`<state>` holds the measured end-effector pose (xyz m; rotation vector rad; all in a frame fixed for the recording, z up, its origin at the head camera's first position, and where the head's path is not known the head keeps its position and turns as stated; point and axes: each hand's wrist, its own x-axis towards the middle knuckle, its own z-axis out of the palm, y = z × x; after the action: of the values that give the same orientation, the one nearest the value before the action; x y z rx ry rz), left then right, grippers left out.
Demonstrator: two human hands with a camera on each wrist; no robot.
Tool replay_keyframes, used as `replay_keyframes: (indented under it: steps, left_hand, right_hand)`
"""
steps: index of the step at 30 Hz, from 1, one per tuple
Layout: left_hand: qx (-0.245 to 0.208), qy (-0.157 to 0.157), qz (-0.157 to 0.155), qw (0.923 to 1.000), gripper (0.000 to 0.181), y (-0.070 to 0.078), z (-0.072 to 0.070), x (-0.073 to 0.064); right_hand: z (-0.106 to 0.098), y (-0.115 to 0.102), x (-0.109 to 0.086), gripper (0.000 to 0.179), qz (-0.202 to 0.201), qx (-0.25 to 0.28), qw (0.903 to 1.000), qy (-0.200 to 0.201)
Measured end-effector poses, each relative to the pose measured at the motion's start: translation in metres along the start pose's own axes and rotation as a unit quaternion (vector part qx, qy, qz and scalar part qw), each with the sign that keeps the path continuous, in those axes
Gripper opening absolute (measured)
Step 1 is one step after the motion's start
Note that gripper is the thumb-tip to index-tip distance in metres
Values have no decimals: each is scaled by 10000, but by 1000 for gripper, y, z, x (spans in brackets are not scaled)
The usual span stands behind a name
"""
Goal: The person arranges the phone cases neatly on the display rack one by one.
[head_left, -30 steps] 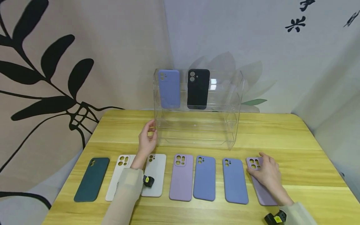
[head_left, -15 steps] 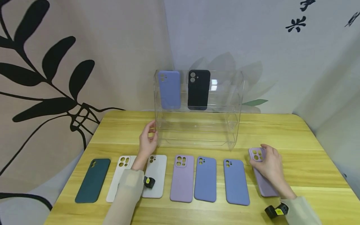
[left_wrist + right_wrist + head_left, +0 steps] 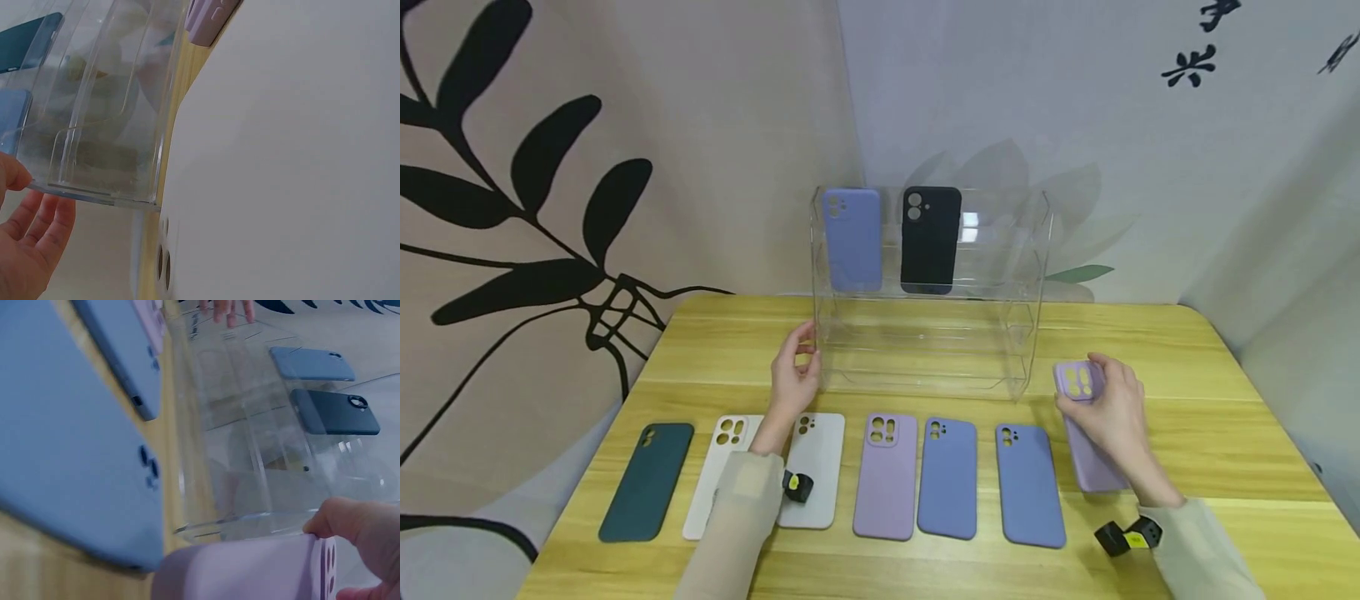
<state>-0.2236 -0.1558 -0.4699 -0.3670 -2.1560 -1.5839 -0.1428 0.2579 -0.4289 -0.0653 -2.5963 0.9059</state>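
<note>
My right hand (image 3: pixel 1114 414) pinches a light purple phone case (image 3: pixel 1097 462) by its camera end, thumb on one side and fingers on the other. Its shadow falls on the wood below. In the right wrist view the same phone case (image 3: pixel 244 569) overlaps the near side of the clear display stand (image 3: pixel 250 444). My left hand (image 3: pixel 793 371) grips the left side wall of that clear tiered stand (image 3: pixel 925 337); the left wrist view has the thumb inside the wall and the fingers (image 3: pixel 56 225) outside. On the top tier lean a periwinkle case (image 3: pixel 853 242) and a black case (image 3: pixel 930 242).
Along the front lie a dark green case (image 3: pixel 646 483), two white cases (image 3: pixel 816 479), partly behind my left arm, a purple case (image 3: pixel 885 483) and two blue cases (image 3: pixel 947 483). The wooden table (image 3: pixel 1240 433) meets patterned cloth (image 3: pixel 737 167) behind.
My right hand has lifted the purple phone case and carried it away from the front row, toward the back. My left hand stays at the stand.
</note>
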Motion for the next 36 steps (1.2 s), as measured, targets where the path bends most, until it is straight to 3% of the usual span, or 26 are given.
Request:
replay_keyframes:
  steps: [4, 9, 14, 24, 36]
  left_hand:
    - [30, -26, 10, 10000, 48, 3, 1, 1]
    - [6, -76, 185, 9998, 45, 27, -1, 1]
    - [13, -139, 61, 9999, 44, 41, -3, 1]
    - [15, -107, -11, 9999, 44, 42, -4, 0]
    - [76, -127, -15, 9999, 44, 42, -5, 1]
  right_hand:
    - [-2, -7, 8, 68, -168, 246, 9993, 211]
    - [-5, -20, 20, 68, -344, 418, 9978, 374]
    - [-7, -32, 33, 66, -609, 579, 9947, 598]
    - [-2, -62, 62, 69, -1339, 962, 9808, 1045]
    - [-3, -94, 85, 70, -1311, 1320, 9765, 1092]
